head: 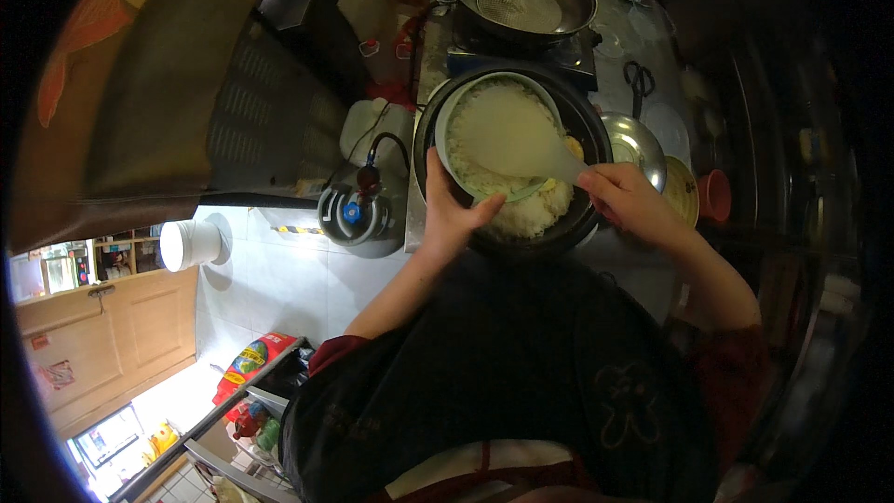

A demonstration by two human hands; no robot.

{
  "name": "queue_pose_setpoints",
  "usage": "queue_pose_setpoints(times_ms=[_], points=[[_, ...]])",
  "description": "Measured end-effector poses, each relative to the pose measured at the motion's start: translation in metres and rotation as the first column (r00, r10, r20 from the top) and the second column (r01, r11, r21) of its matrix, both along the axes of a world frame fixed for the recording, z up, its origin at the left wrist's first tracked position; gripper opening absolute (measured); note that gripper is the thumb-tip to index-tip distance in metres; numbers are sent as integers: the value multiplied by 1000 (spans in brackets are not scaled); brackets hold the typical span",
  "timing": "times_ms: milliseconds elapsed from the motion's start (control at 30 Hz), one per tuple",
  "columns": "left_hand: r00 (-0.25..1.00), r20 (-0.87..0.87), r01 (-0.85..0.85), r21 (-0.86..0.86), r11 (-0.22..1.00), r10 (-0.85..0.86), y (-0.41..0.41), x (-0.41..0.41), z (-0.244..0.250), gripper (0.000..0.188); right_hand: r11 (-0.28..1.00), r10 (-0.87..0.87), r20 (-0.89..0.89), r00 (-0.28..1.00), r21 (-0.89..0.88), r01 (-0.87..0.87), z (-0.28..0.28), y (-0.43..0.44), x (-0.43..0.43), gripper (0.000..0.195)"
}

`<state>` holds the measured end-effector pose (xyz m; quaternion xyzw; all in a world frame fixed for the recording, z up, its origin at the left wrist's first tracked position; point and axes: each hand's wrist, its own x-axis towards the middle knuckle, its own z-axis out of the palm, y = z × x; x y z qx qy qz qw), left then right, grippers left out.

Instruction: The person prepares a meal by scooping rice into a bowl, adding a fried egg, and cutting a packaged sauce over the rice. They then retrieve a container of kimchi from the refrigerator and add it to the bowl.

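Observation:
My left hand [452, 216] grips the near left rim of a pale green bowl [443, 127], thumb over the edge. The bowl is tilted above a dark round pan [599, 115] and holds cooked white rice [482, 92]. In my right hand [625, 199] is the handle of a whitish rice paddle [559, 159]. Its broad blade lies over the rice in the bowl and hides part of it. Below the bowl's near rim, a mound of rice [536, 215] sits in the pan. Something yellowish, perhaps egg [574, 148], shows at the pan's right side.
Beyond the pan, a metal wok [520, 3] stands on a stove [482, 63]. To the right are scissors [638, 87], a shiny metal bowl [646, 147] and a red cup [714, 195]. A gas cylinder [384, 223] with a blue valve and a white bucket [183, 246] stand at left.

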<state>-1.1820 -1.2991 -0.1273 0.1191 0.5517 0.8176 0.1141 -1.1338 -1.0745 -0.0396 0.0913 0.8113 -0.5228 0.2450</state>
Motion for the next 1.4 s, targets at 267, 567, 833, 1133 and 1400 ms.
queue_pose_setpoints(times_ms=[267,567,833,1133,1400], points=[[994,106,5,108,994,-17,-11,-6,-6,74,987,15,-31,999,160,-10,33,14,-5,38],[967,240,49,152,987,-85,-26,-16,-11,73,993,40,-121,992,114,-27,15,10,-12,36],[953,247,179,16,984,-178,-27,1,-3,66,932,199,-99,975,326,-157,-6,3,-4,38],[926,350,85,178,980,-144,-62,-4,-38,71,981,-73,10,997,183,70,9,27,44,38],[894,430,37,213,976,-127,-84,-38,-35,70,699,322,-71,944,691,-187,-59,-2,50,38]])
